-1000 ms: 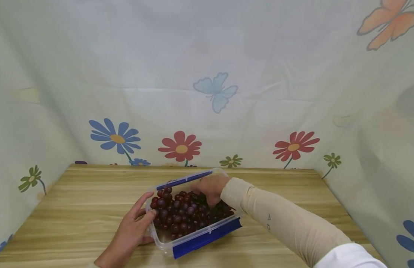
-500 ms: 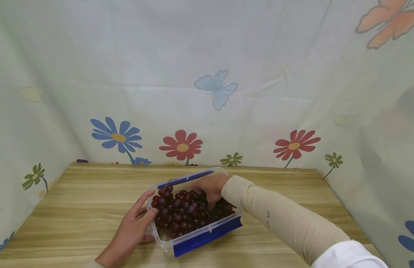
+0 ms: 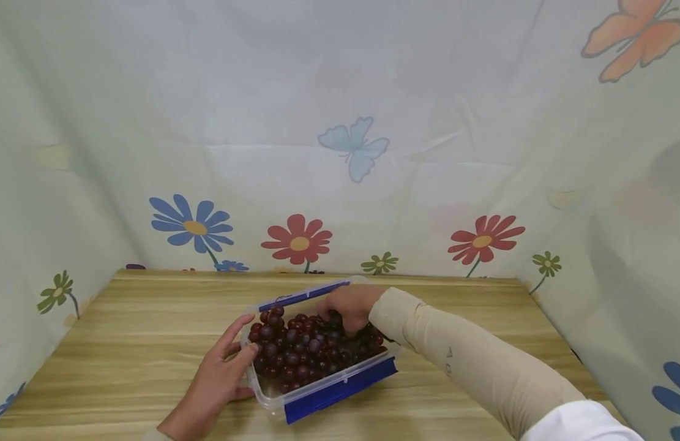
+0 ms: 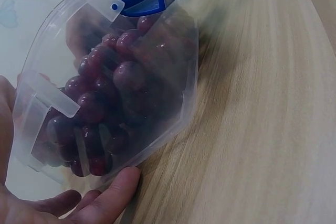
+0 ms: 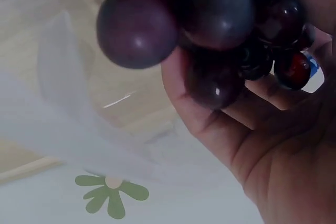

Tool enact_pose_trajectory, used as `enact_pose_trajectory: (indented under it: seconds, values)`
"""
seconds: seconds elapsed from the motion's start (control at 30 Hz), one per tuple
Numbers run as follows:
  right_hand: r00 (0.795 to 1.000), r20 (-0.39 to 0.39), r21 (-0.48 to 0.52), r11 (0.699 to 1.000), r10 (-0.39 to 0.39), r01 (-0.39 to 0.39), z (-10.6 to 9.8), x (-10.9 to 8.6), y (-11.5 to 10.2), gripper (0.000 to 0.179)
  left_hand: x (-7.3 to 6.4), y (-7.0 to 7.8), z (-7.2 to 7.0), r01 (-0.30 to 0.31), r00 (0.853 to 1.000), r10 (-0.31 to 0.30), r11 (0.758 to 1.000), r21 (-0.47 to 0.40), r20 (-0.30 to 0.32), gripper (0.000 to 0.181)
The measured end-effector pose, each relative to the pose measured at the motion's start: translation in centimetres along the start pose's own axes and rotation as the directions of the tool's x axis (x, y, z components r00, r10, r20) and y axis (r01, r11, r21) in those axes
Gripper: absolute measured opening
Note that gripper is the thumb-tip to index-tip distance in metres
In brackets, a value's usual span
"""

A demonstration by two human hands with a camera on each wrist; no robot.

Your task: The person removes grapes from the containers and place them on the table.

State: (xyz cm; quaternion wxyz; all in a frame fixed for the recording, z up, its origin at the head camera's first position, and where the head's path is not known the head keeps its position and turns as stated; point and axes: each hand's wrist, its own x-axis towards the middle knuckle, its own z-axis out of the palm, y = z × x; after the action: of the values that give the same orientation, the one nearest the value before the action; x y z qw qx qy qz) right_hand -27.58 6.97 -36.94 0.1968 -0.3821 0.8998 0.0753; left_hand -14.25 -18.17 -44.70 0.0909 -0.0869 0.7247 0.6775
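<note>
A clear plastic food container (image 3: 268, 401) with blue side clips stands lidless and slanted on the table. Dark red grapes (image 3: 295, 349) fill much of it. My left hand (image 3: 215, 376) rests against its left end, thumb and forefinger at the rim. Other fingers (image 4: 113, 195) of that hand touch the wall's lower edge in the left wrist view. Inside the container's right part, my right hand (image 3: 353, 306) reaches down into the fruit. The right wrist view has its curled fingers round a bunch of grapes (image 5: 215, 17); some fingertips are hidden behind the grapes.
A wood-grain table (image 3: 147, 331) lies under the container, bare to its left and right. Behind and beside it hangs a white curtain (image 3: 411, 202) printed with flowers and butterflies. One blue clip (image 3: 340, 390) hangs out along the near side.
My right hand has shifted slightly to the right inside the container, over the grapes. The left hand and the container have kept their places.
</note>
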Motion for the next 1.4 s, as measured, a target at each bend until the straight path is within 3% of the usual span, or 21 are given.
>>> enact_pose_trajectory:
  seconds: [0.3,0.47,0.67,0.9,1.4]
  values:
    - [1.000,0.015,-0.006,1.000,0.025,-0.025,0.2,0.2,-0.2,0.045,0.1,0.0,0.0,0.006,1.000,-0.006,1.000,-0.005,0.001,0.061]
    - [1.000,0.012,0.008,1.000,0.028,-0.028,0.0,0.2,-0.1,0.037,0.3,0.0,0.1,0.005,1.000,-0.005,1.000,-0.011,-0.006,0.061]
    - [0.997,0.051,0.050,0.997,0.054,-0.057,-0.2,-0.1,0.2,0.033,0.3,0.1,0.1,0.004,1.000,-0.004,1.000,-0.017,-0.005,0.060]
    - [0.991,0.098,0.002,0.996,0.091,-0.091,0.6,0.1,0.6,0.039,0.3,0.0,0.0,0.003,1.000,-0.003,1.000,0.007,-0.002,0.061]
    - [0.992,0.103,0.059,0.995,0.068,-0.075,0.4,-0.7,0.3,0.040,0.3,0.1,0.0,0.010,1.000,-0.010,1.000,0.011,-0.005,0.061]
